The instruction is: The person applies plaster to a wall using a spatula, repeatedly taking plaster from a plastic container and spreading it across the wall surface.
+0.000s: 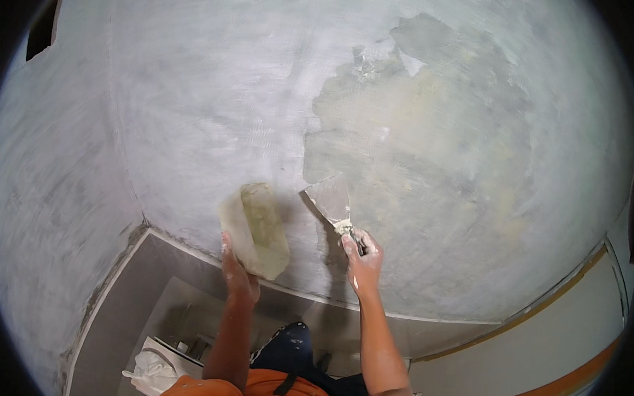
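Two hands, two tools, one wall; left hand [237, 271] closed round the lower edge of a plaster-caked rectangular hawk [255, 228], held tilted just off the wall [193, 108]; right hand [362, 260] gripped on the handle of a putty knife [330, 197], blade flat on the wall at the ragged edge of a darker wet patch [419, 132]; open wall all round; tiled floor [136, 289] below; white bag [150, 371] at lower left.

Wall [215, 101] pale grey, streaky; patch [432, 146] darker grey-beige, mottled. Trowel blade [329, 196] grey, smeared. Hawk [256, 228] cream-yellow, translucent. Shirt [252, 393] orange.
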A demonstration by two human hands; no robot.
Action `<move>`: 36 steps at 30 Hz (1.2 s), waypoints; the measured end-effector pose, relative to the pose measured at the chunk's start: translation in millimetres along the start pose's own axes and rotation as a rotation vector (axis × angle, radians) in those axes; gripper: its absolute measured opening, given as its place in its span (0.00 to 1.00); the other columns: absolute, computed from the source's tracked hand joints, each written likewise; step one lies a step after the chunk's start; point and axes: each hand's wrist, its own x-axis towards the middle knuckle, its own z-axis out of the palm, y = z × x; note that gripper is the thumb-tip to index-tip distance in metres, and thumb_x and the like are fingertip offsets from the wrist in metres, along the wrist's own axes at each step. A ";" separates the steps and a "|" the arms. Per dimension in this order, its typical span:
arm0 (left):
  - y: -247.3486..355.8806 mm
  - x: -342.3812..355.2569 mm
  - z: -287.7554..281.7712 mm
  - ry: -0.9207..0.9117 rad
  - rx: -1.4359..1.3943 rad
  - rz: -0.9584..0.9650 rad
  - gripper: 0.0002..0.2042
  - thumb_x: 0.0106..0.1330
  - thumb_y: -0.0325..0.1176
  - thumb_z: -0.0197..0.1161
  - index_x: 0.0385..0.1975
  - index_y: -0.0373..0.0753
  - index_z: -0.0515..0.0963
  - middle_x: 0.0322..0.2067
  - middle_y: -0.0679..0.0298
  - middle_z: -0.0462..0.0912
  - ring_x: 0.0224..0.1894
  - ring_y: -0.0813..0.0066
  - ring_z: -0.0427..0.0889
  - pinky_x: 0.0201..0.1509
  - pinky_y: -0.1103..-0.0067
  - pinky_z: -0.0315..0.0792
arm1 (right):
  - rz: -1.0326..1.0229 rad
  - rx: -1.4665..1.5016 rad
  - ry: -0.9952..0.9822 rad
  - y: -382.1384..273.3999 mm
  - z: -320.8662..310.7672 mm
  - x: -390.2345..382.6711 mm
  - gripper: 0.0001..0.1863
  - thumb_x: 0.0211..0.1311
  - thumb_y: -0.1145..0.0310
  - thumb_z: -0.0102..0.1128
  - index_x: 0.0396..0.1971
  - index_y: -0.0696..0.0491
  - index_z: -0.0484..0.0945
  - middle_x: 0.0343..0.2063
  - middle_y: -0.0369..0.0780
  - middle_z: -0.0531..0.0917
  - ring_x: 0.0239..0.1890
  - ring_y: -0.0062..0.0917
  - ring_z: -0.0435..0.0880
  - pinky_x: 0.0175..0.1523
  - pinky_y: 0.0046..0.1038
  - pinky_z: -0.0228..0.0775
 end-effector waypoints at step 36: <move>-8.4 26.0 -42.0 0.106 0.099 -0.054 0.37 0.75 0.61 0.48 0.77 0.47 0.52 0.73 0.62 0.59 0.74 0.59 0.61 0.73 0.61 0.63 | 0.201 -0.372 0.227 132.9 52.2 -105.0 0.14 0.71 0.62 0.60 0.32 0.60 0.79 0.20 0.40 0.75 0.24 0.25 0.71 0.32 0.29 0.66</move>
